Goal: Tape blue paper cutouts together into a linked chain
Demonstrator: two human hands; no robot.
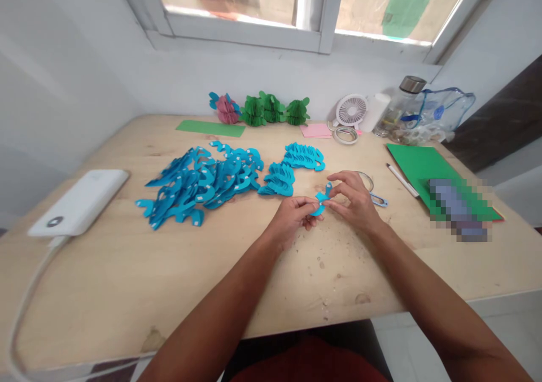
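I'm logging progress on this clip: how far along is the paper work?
Three green figures and a pink one by the wall look done. In hand, the left hand holds a blue piece, with the right hand touching it. The big blue heap, lying loose, is probably left to do. Whether the two neater blue stacks are finished, I cannot tell.
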